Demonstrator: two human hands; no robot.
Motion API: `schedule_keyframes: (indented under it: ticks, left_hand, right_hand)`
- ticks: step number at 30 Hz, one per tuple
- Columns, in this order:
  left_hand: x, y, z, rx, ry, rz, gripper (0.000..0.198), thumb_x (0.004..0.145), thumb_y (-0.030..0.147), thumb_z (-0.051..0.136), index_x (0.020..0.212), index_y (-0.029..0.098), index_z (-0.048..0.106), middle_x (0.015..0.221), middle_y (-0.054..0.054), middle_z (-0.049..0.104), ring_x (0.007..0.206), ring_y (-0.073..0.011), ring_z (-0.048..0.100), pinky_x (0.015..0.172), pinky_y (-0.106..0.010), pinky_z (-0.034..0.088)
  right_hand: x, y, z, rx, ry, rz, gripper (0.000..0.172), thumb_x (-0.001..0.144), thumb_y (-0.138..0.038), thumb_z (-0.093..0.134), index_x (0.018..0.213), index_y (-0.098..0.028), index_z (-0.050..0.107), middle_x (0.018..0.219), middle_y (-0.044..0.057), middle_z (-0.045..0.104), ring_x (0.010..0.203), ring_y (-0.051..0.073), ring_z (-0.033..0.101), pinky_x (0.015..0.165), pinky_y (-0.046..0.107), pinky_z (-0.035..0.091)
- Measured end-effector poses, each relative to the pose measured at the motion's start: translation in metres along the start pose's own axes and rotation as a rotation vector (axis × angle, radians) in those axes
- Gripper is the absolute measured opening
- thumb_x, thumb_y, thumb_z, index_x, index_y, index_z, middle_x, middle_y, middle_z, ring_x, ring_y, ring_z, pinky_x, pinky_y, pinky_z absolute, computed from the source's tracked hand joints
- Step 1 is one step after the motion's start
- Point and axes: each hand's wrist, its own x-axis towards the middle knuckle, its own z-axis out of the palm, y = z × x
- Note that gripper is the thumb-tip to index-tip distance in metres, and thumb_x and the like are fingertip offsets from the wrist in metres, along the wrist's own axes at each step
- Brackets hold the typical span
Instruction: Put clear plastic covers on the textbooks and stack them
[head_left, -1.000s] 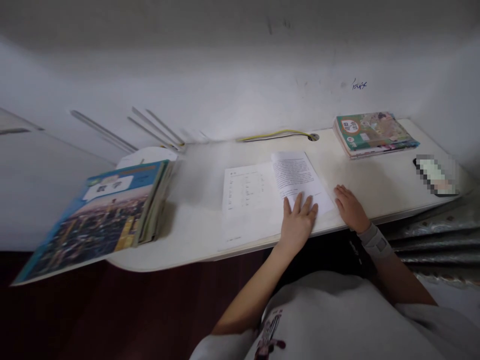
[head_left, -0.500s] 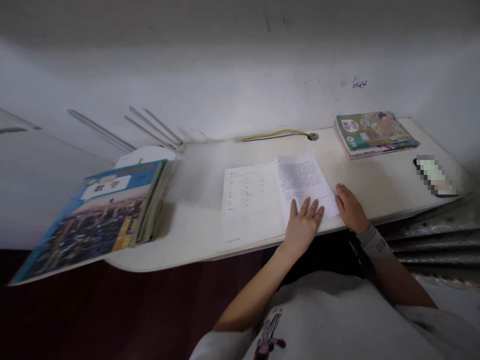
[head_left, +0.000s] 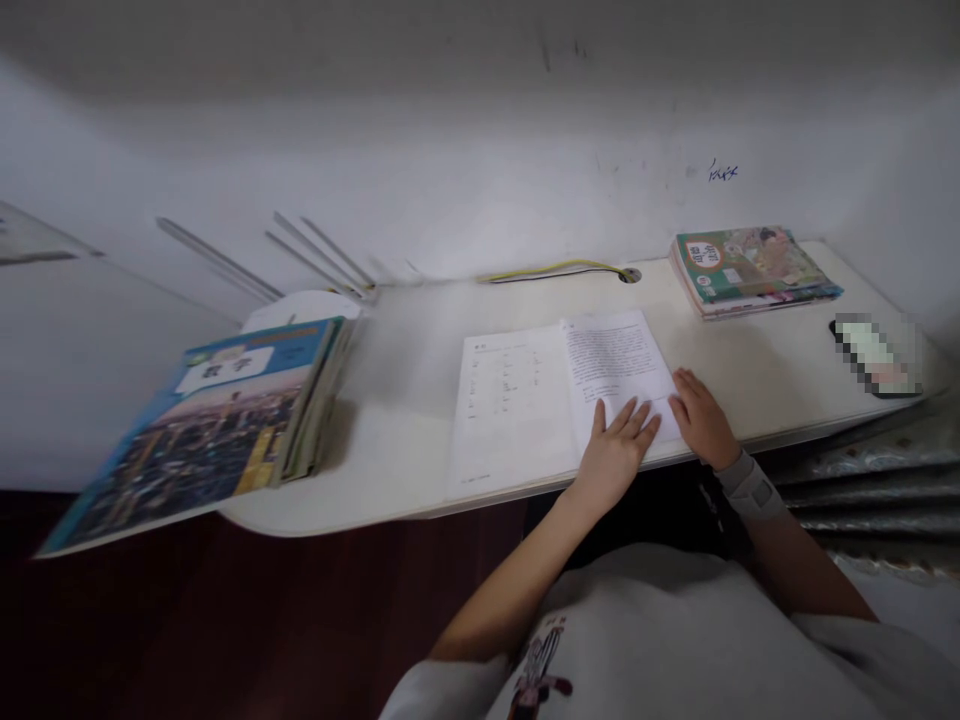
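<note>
Two printed sheets lie on a white desk: a wide sheet and a smaller text sheet overlapping its right side. My left hand lies flat on the lower edge of the smaller sheet, fingers spread and stretched out. My right hand rests just right of it at the sheet's lower right corner, fingers loosely curled down on the desk. A grey band wraps my right wrist.
A stack of books with a blue city cover overhangs the desk's left end. Another stack of books sits at the far right. A yellow cable runs along the wall. A blurred-out item lies near the right edge.
My left hand has slid to the right along the smaller sheet, closer to my right hand. The smaller sheet has turned and shifted slightly right.
</note>
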Motion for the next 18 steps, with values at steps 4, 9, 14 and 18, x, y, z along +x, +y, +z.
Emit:
schedule_keyframes:
  ticks: [4,9,14,18]
  left_hand:
    - [0.003,-0.001,0.006,-0.032,-0.023,0.039,0.044,0.095,0.015,0.035,0.137,0.020,0.044,0.145,-0.011,0.042,0.136,-0.0262,0.035,0.109,-0.062,0.025]
    - [-0.002,-0.019,-0.008,-0.182,-0.008,0.074,0.048,0.096,0.034,0.036,0.143,0.022,0.034,0.149,-0.010,0.037,0.140,-0.0239,0.027,0.111,-0.051,0.026]
    - [-0.035,-0.088,-0.013,-0.183,0.160,-0.375,0.050,0.097,0.039,0.031,0.142,0.017,0.035,0.148,-0.016,0.036,0.141,-0.0288,0.024,0.110,-0.054,0.025]
    - [-0.073,-0.143,-0.006,-0.184,0.199,-0.682,0.057,0.096,0.043,0.031,0.140,0.008,0.036,0.147,-0.023,0.035,0.139,-0.0332,0.027,0.108,-0.054,0.029]
  right_hand:
    - [0.000,-0.001,-0.001,-0.062,-0.022,-0.010,0.047,0.095,-0.030,0.031,0.130,-0.005,0.050,0.134,0.022,0.052,0.130,0.028,0.043,0.107,0.049,0.037]
    - [0.000,-0.006,-0.010,-0.243,-0.096,-0.021,0.045,0.093,-0.028,0.036,0.129,-0.003,0.050,0.138,0.024,0.047,0.132,0.032,0.039,0.104,0.051,0.036]
    - [0.014,-0.013,-0.021,-0.367,-0.236,-0.253,0.042,0.093,-0.020,0.034,0.131,-0.013,0.051,0.147,0.015,0.038,0.136,0.032,0.033,0.105,0.056,0.030]
    - [0.040,-0.008,-0.015,-0.304,-0.356,-0.491,0.043,0.096,-0.030,0.033,0.133,-0.016,0.049,0.144,0.013,0.044,0.135,0.028,0.036,0.105,0.050,0.032]
